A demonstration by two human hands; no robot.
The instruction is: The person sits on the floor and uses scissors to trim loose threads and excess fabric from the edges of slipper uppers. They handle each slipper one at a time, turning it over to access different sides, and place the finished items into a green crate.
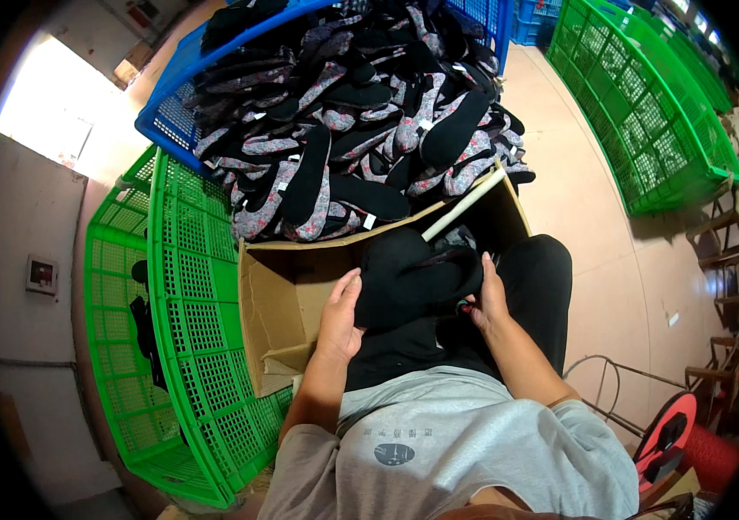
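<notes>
Over my lap I hold a black cloth slipper (400, 282) between both hands. My left hand (343, 316) is closed on its left edge, thumb on the near face and fingers partly hidden behind. At the other edge my right hand (491, 299) grips it, thumb pointing up along the side. Something small, dark and red shows by the right fingers, too small to name. Just beyond the slipper stands an open cardboard box (278, 290). A heap of slippers (343, 130), black-soled with grey and pink floral cloth, rises behind the box.
A blue crate (162, 108) holds the heap. Green plastic crates (200, 321) stand close at my left, and more green crates (638, 113) at the far right. A pale rod (465, 204) slants across the box. A red reel (666, 440) sits at lower right.
</notes>
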